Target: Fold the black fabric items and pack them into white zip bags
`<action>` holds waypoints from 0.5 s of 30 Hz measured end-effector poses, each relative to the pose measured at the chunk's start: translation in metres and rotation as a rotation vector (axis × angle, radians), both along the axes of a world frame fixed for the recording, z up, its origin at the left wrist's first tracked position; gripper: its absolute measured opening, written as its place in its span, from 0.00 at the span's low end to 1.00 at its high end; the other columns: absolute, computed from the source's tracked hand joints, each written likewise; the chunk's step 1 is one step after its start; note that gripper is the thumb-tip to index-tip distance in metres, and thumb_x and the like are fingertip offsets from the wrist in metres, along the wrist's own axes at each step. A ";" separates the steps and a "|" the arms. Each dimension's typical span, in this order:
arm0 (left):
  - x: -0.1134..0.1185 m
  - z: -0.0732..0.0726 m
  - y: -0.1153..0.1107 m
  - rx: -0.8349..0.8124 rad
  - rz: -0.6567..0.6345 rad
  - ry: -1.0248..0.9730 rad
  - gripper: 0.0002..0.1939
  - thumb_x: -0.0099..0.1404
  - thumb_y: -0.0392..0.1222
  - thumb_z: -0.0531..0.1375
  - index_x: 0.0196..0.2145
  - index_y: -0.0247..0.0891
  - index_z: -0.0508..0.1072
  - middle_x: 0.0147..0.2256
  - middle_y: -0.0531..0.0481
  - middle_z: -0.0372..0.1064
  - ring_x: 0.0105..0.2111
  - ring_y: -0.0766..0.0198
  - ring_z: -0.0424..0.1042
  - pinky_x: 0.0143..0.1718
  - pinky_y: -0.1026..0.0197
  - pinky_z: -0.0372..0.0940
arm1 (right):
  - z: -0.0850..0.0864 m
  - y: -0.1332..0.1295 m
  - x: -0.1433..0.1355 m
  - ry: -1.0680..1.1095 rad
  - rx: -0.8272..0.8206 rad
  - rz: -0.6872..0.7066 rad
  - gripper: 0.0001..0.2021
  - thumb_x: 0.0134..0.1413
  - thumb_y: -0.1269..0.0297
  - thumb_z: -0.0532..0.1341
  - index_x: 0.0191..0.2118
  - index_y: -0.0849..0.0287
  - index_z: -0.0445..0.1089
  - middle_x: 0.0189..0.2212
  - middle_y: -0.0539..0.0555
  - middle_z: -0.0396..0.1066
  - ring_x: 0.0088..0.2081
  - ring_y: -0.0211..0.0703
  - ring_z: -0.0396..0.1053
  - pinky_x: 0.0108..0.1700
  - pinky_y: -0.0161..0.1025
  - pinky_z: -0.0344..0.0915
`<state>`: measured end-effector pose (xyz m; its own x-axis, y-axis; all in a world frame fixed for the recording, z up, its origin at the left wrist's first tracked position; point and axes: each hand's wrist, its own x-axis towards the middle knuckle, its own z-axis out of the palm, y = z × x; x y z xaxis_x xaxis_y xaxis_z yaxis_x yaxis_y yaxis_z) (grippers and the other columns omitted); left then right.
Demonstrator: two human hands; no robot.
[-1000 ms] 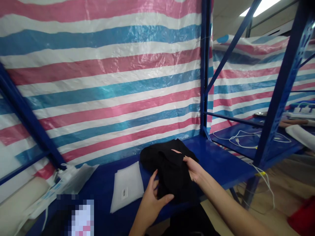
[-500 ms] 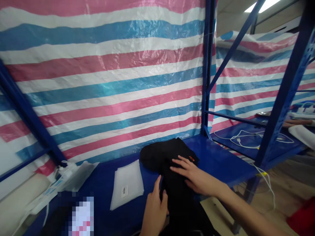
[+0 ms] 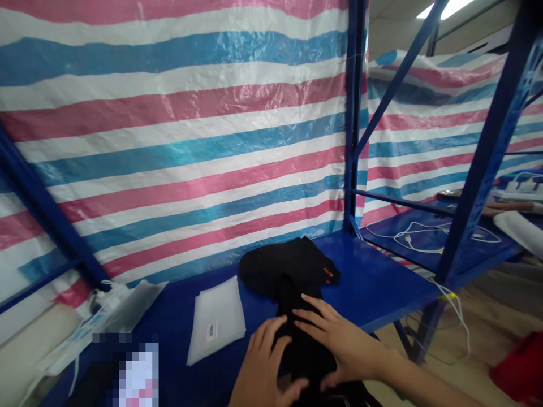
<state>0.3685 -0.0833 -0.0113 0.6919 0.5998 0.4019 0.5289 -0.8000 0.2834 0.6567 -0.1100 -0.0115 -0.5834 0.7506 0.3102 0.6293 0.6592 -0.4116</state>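
Observation:
A black piece of clothing (image 3: 280, 263) with small orange lettering lies on the blue table (image 3: 373, 277). Part of it is spread towards the back, and a narrower length runs down to the front edge. My right hand (image 3: 343, 342) rests over that length with its fingers apart. Across from it, my left hand (image 3: 265, 362) is at the cloth's left side, fingers and thumb stretched out. Neither hand grips anything. Left of the clothing sits a stack of frosted plastic bags (image 3: 218, 316) with a barcode label.
A white power strip (image 3: 80, 333) and a clear plastic sheet (image 3: 142, 305) are at the left. Blue posts (image 3: 479, 152) frame the table before a striped tarp (image 3: 190, 141). White cables (image 3: 418, 234) and another person's hand (image 3: 492, 209) are on the right-hand table.
My right hand has slid down the cloth towards me, uncovering the lettering. My left hand has turned, its fingers now spread towards the cloth.

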 end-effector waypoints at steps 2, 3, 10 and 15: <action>-0.005 -0.001 0.004 0.045 -0.084 0.101 0.32 0.63 0.44 0.73 0.63 0.45 0.72 0.62 0.39 0.73 0.60 0.40 0.73 0.60 0.38 0.71 | -0.009 -0.003 -0.004 -0.014 0.044 -0.074 0.52 0.54 0.56 0.76 0.79 0.51 0.52 0.78 0.65 0.48 0.78 0.74 0.37 0.75 0.70 0.47; -0.007 -0.001 0.005 0.060 -0.094 0.137 0.30 0.64 0.38 0.71 0.62 0.45 0.72 0.58 0.41 0.76 0.57 0.43 0.76 0.59 0.40 0.72 | -0.012 -0.004 -0.005 -0.021 0.062 -0.096 0.51 0.55 0.59 0.75 0.79 0.51 0.52 0.78 0.65 0.48 0.78 0.73 0.39 0.75 0.69 0.49; -0.004 0.023 0.002 0.073 -0.156 0.159 0.21 0.64 0.26 0.59 0.52 0.43 0.75 0.49 0.45 0.77 0.47 0.52 0.77 0.55 0.46 0.72 | -0.022 -0.001 0.008 -0.075 0.089 0.059 0.57 0.43 0.78 0.66 0.80 0.52 0.46 0.73 0.63 0.61 0.77 0.68 0.46 0.76 0.72 0.38; 0.005 0.036 0.010 0.093 -0.179 -0.014 0.12 0.60 0.31 0.62 0.42 0.42 0.75 0.58 0.39 0.72 0.65 0.40 0.66 0.66 0.36 0.63 | 0.004 0.004 0.017 0.057 0.110 0.114 0.40 0.47 0.75 0.64 0.69 0.51 0.69 0.60 0.58 0.77 0.78 0.68 0.44 0.75 0.76 0.31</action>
<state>0.3737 -0.0728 0.0245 0.7783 0.4274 0.4600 0.3722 -0.9040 0.2103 0.6741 -0.1059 -0.0073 -0.6420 0.6402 0.4218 0.5251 0.7681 -0.3665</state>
